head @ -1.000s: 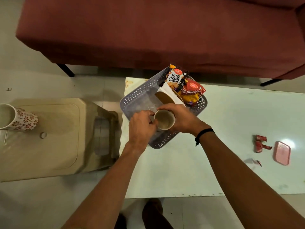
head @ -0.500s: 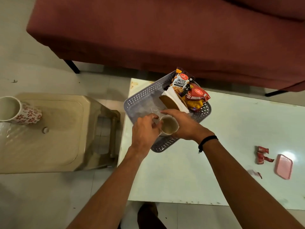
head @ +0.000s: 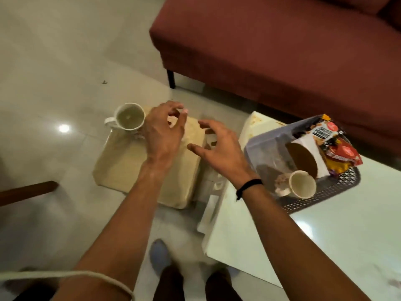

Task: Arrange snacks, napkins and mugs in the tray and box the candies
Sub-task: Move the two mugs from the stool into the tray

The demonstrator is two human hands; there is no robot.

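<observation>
Both arms are stretched forward over the low beige plastic stool (head: 138,166), which I take as the landmark. The left hand (head: 161,135) is above the stool's far part, palm down, with the fingers (head: 176,109) curled loosely and spread; it holds nothing. Just beside this hand, on the far left corner of the stool, stands a white ceramic mug with a flower pattern (head: 129,116), upright, with its handle turned away from the hand. I cannot tell if the hand touches the mug.

The right hand (head: 221,152) is above the right edge of the stool, also empty, with the thumb pointing left and the fingers bent and apart. It wears a black band (head: 249,185) on the wrist.

To the right of the stool is a white glossy table (head: 303,235). On its near-left corner sits a grey perforated plastic tray (head: 338,187). Inside the tray a second white mug (head: 300,185) lies tilted, next to white paper napkins (head: 312,146) and colourful snack packets (head: 332,135). Behind the stool is a dark red sofa (head: 271,51).
</observation>
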